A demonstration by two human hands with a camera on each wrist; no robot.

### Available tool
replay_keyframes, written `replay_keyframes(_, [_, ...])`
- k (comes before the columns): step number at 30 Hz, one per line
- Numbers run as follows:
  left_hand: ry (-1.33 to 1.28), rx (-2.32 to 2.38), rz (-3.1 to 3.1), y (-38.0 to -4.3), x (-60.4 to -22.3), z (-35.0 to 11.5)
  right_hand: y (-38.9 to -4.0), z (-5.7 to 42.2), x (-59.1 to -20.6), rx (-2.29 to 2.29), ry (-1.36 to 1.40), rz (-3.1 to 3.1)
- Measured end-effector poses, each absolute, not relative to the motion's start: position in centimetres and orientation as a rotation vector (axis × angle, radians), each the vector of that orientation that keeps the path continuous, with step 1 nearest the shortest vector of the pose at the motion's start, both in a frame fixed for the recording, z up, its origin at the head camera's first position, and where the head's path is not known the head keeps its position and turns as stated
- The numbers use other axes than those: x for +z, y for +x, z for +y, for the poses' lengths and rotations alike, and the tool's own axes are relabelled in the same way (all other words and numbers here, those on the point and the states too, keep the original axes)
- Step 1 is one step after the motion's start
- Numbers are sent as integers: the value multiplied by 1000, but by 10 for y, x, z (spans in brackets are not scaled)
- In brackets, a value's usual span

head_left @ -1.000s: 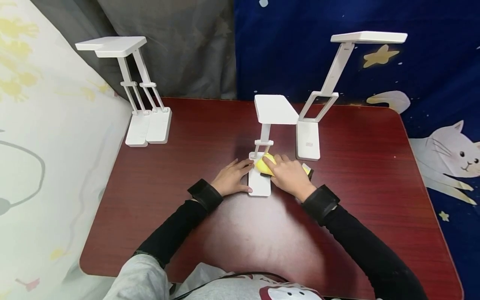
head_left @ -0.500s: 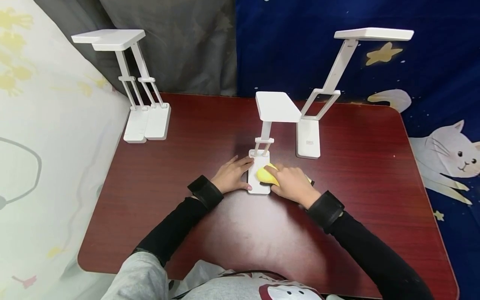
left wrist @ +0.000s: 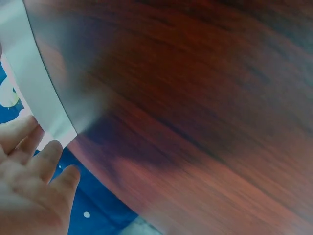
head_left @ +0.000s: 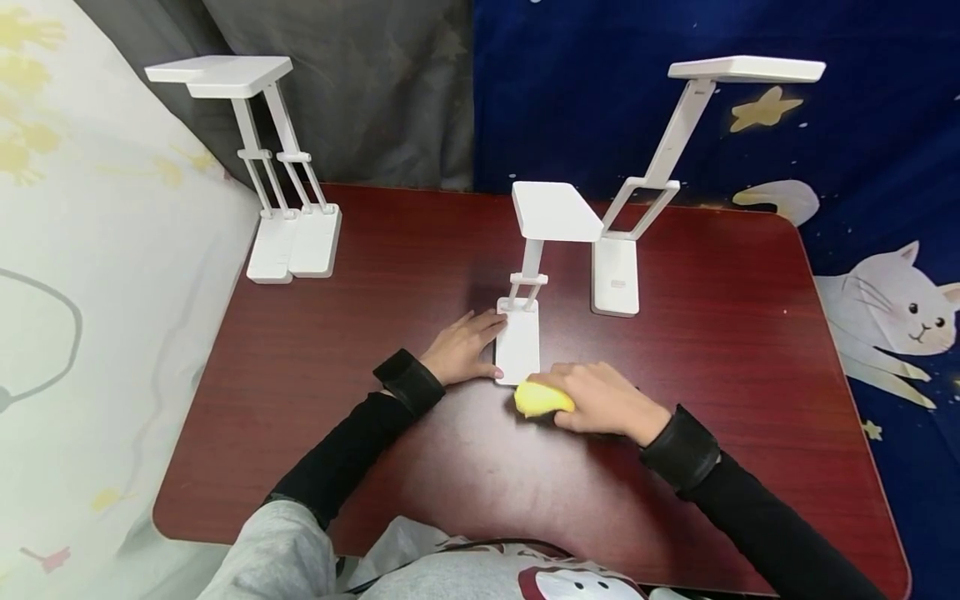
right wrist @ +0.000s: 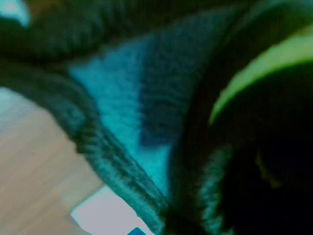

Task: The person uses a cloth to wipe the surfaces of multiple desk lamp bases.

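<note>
A white folding desk lamp point(head_left: 555, 212) stands near the middle of the table, its flat head raised over a rectangular base. My left hand point(head_left: 461, 350) rests against the base's left edge, fingers straight and thumb by the near corner. In the left wrist view, fingertips lie right beside a white lamp part point(left wrist: 34, 73). Just in front of the base, my right hand point(head_left: 611, 402) grips a bunched yellow cloth point(head_left: 542, 400), low over the tabletop. Close up in the right wrist view, dark-edged fabric point(right wrist: 122, 88) fills most of the picture.
Another white lamp point(head_left: 617, 275) stands just behind and right of the middle one. Two more lamps point(head_left: 315, 242) stand side by side at the back left. The reddish-brown table point(head_left: 390, 258) meets grey and blue curtains point(head_left: 337, 108) behind.
My right hand has drawn the yellow cloth across the lamp base toward me, off its near end onto the table in front. The left hand has stayed at the base.
</note>
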State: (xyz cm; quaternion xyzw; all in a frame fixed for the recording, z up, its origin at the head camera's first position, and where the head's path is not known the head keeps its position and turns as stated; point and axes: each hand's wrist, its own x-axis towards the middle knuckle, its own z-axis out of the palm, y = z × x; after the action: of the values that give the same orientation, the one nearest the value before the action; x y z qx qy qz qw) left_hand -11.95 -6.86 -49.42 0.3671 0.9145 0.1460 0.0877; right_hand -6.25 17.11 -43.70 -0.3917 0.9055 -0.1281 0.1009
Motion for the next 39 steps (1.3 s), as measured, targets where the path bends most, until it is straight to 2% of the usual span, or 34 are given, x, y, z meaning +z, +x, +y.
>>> replay_keyframes(4, [1061, 410, 2705, -117, -500, -71, -86, 161, -430, -430, -996, 2821])
replay_keyframes(8, [1001, 385, 2690, -113, -502, -72, -105, 141, -443, -319, -900, 2980])
replay_keyframes(13, [1037, 368, 2711, -112, -504, -71, -107, 122, -463, -183, -811, 3071])
replay_keyframes(18, [1044, 342, 2745, -115, -501, -70, -106, 117, -466, -208, -728, 3071])
replay_keyframes(30, [945, 333, 2736, -116, -491, -70, -92, 123, -458, -156, -940, 2929])
replay_keyframes(39, [927, 289, 2729, -115, -488, -67, -72, 135, -454, -255, -967, 2805])
